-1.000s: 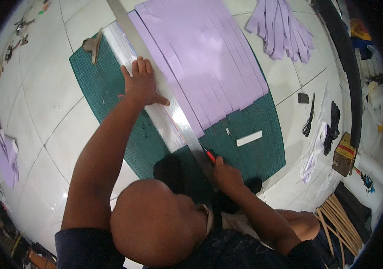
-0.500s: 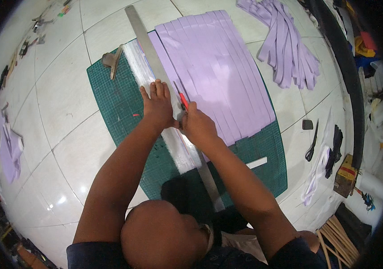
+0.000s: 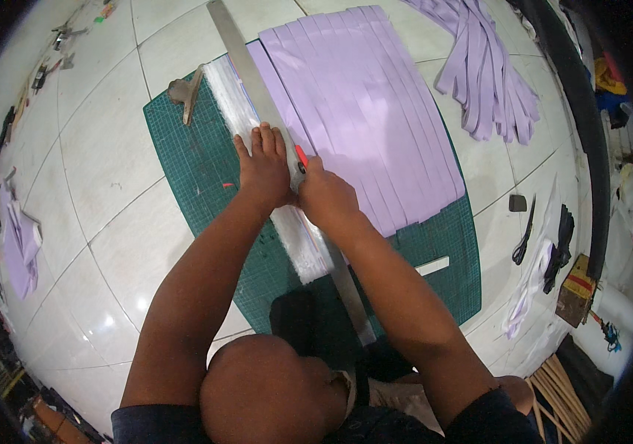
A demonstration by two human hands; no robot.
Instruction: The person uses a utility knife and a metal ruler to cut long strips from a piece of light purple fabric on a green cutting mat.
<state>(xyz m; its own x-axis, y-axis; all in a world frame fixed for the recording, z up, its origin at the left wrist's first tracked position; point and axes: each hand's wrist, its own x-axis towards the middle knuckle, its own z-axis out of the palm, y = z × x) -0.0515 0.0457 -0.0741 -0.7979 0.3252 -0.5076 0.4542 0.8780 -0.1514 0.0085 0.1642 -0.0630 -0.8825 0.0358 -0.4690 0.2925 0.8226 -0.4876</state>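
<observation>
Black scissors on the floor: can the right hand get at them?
Probably yes: the scissors lie uncovered, past flat lilac fabric and mat, though the right hand must first release the red-handled tool.

No word or number can be read here. The green mat (image 3: pixel 202 152) has a grid of fine lines, but any figures on it are too small to tell. On the metal ruler (image 3: pixel 246 70) lying over the mat, and on the yellow-and-red box (image 3: pixel 575 288) at the right, no lettering is clear.
</observation>
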